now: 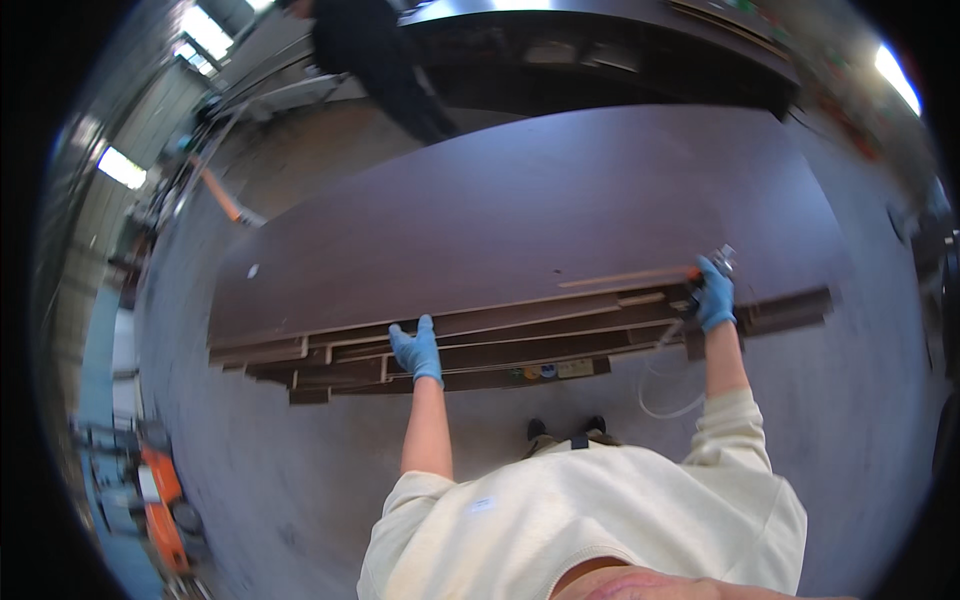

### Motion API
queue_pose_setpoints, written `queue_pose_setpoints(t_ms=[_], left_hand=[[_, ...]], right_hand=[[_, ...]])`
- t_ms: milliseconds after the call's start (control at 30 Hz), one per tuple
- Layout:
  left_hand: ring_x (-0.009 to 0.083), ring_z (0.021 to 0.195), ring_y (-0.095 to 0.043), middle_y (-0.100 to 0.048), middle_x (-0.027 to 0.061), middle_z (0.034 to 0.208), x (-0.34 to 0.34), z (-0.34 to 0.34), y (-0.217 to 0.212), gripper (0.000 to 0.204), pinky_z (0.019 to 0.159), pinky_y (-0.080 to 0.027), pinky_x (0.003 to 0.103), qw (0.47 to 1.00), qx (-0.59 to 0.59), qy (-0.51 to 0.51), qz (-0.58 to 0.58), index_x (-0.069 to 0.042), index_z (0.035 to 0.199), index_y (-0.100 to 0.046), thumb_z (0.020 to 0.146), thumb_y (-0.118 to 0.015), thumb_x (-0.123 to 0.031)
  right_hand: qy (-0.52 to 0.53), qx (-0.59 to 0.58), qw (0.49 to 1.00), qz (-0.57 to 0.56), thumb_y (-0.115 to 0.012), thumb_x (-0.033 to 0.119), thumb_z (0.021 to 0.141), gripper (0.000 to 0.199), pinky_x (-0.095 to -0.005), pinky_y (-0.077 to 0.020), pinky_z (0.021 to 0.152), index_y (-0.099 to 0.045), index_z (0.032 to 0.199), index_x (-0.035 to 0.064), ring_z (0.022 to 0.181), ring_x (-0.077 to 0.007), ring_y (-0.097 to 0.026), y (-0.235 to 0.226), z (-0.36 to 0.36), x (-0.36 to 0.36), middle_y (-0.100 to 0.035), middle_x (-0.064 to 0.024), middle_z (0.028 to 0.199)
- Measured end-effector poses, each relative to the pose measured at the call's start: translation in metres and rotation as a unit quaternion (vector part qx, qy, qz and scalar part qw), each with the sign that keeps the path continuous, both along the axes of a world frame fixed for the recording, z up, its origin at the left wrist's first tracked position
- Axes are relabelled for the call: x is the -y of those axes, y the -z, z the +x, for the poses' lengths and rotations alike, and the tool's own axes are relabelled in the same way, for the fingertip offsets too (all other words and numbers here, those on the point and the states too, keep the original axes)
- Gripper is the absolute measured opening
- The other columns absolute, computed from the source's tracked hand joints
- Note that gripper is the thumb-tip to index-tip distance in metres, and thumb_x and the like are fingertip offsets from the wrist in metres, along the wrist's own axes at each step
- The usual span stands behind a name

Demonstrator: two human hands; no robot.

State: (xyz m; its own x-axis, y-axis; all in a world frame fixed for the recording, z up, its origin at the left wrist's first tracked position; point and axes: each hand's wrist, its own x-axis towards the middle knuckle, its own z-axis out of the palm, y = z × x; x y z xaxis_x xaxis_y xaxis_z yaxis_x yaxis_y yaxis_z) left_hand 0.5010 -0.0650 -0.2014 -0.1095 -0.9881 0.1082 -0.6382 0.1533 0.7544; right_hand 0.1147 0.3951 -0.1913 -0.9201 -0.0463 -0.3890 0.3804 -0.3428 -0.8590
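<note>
A wide, dark brown panel (540, 200) lies on top of a stack of similar boards (480, 380), whose edges are staggered toward me. My left hand (418, 355), in a blue glove, is at the panel's near edge with thumb and fingers spread, holding nothing. Farther right, my blue-gloved right hand (717, 298) is wrapped round a small hand-held air tool (726, 260) with a shiny metal head and black and orange parts. The tool sits over the near edge; its exact kind is unclear. A clear hose (645, 400) loops down below it. A thin pale strip (625, 278) runs along the edge.
Beyond the panel, at upper left, a person in dark clothing (370, 60) stands near another dark stack (600, 60). An orange machine (162, 505) stands at lower left. An orange bar (218, 190) lies past the panel's left end. Grey concrete floor (300, 470) surrounds the stack.
</note>
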Motion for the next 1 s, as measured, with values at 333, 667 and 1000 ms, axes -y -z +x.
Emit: queue_pose_setpoints(t_ms=[333,667,1000], left_hand=[[0.0212,0.085,-0.071,-0.075,0.0069,0.117,0.121,0.019,-0.039,0.041,0.071,-0.055,0.035,0.841,-0.397,-0.256,0.263,-0.005,0.122,-0.07,0.099,-0.077,-0.037],[0.0227,0.073,-0.062,-0.069,0.0055,0.112,0.177,0.052,0.005,0.047,0.068,-0.059,0.031,0.795,-0.42,-0.257,0.354,-0.012,0.121,-0.071,0.088,-0.091,-0.038],[0.0144,0.068,-0.055,-0.062,0.0,0.088,0.153,0.056,-0.008,0.038,0.054,-0.045,0.028,0.813,-0.394,-0.267,0.335,-0.015,0.106,-0.075,0.084,-0.095,-0.039]], right_hand=[[0.017,0.016,0.999,0.037,-0.085,0.026,0.091,0.024,-0.0288,-0.0537,0.064,-0.072,0.108,0.0147,0.073,-0.0123,-0.063,0.01,-0.001,-0.003,-0.065,0.0017,0.087],[0.04,0.01,0.994,0.102,-0.083,0.029,0.092,0.021,-0.0292,-0.0543,0.063,-0.074,0.103,0.014,0.071,-0.0126,-0.063,0.014,-0.005,-0.006,-0.066,0.0012,0.087],[0.024,-0.003,0.998,0.053,-0.082,0.029,0.093,0.019,-0.0284,-0.0526,0.058,-0.072,0.101,0.015,0.065,-0.0122,-0.061,0.012,-0.002,-0.014,-0.065,0.0017,0.084]])
